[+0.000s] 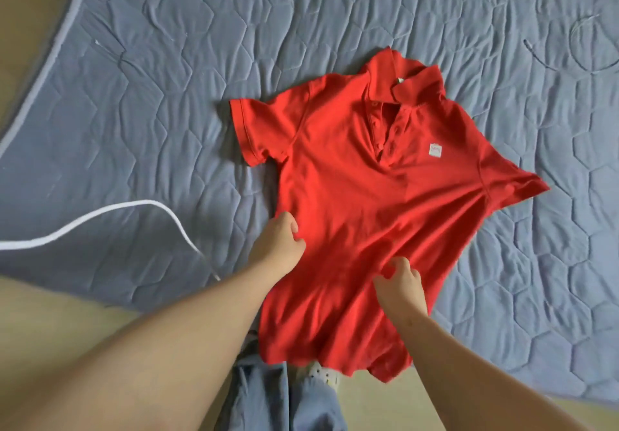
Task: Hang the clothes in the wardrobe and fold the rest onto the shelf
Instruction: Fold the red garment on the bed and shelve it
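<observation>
A red polo shirt (355, 196) lies face up on the blue-grey quilted mattress (167, 78), collar away from me, both short sleeves spread, hem hanging over the near edge. My left hand (279, 244) grips the shirt's left side seam at waist height, fingers curled into the cloth. My right hand (400, 284) pinches a bunch of fabric on the lower right part of the body, and creases run from there toward the right sleeve.
A white cable (100, 216) curves across the mattress at the left, close to my left forearm. A thin clear wire loop (589, 48) lies at the far right. Below the hem are my jeans and a shoe, with tan floor (50, 316) beside them.
</observation>
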